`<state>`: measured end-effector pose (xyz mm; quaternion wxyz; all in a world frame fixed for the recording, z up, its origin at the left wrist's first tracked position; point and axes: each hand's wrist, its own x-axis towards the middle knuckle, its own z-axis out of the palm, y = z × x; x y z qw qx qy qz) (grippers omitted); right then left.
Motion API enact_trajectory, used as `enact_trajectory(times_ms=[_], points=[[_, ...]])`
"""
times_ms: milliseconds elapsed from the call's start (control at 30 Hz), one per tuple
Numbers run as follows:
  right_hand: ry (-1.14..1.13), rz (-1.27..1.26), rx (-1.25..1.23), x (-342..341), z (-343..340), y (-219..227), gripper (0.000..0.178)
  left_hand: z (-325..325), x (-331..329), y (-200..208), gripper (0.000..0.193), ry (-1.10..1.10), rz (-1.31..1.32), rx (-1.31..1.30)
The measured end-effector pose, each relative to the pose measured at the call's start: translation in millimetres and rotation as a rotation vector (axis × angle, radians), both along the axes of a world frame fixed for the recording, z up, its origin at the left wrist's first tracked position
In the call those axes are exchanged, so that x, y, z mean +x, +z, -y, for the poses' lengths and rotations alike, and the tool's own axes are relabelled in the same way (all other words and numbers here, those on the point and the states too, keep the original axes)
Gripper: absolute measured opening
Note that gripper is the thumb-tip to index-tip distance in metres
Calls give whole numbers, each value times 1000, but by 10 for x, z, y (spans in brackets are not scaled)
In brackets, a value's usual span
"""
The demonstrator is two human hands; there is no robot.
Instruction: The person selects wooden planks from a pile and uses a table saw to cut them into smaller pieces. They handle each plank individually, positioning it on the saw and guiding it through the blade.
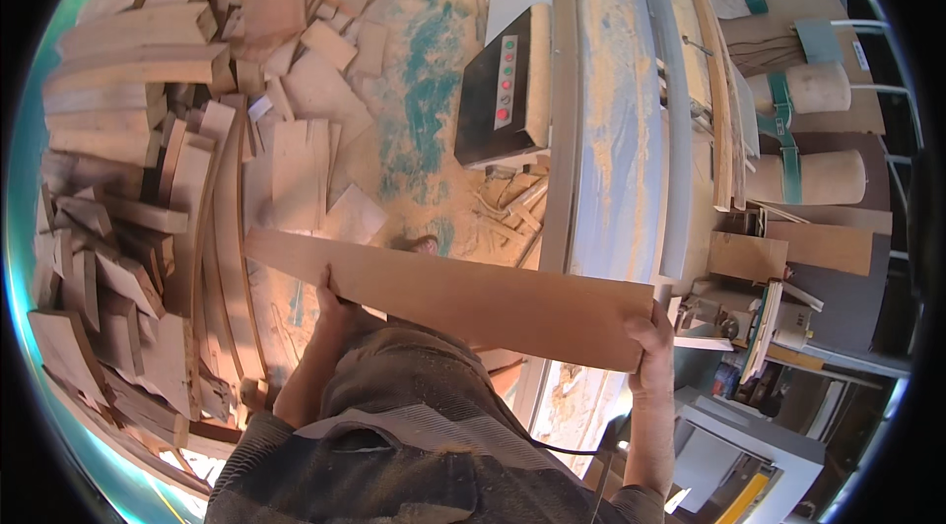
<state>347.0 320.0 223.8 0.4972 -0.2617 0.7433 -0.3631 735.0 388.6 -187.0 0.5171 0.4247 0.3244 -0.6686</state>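
A long, tapering wooden board (463,299) spans the view in front of my body, its narrow end at the left and its wide end at the right. My right hand (652,342) grips the wide end, with the thumb on top of the face. At the lower edge, toward the narrow end, my left hand (333,299) is closed on the same board; some of its fingers are hidden behind the wood. The board's right end overlaps the long machine bed in this view.
Stacked wooden planks and offcuts (138,71) fill the left side. A black control box (505,86) with coloured buttons stands beside the sawdust-covered machine bed (616,130). Dust and scraps cover the green-patched floor (419,81). Cylindrical dust bags (813,177) hang at the right.
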Motion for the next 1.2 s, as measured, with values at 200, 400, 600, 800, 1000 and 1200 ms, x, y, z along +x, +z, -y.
enact_trajectory(times_ms=[200,400,600,800,1000,1200], points=[[-193,58,-138,-1507,-115,48,63,522,-742,662,52,-76,-69,-202],[-484,266,-178,-2870,-1190,-880,60,1168,-1310,1439,47,-295,69,-321],[-707,476,-324,-2666,-2420,-1778,66,1672,-1754,2371,43,-547,294,-456],[-723,555,-375,-2036,-3030,-2186,72,2532,-2350,2571,39,-795,395,-637],[-880,506,-229,-1461,-2594,-2049,75,3272,-3286,2373,29,-1022,234,-711],[-1208,376,-151,-1027,-1641,-1864,76,3872,-4282,2159,38,-1312,132,-661]])
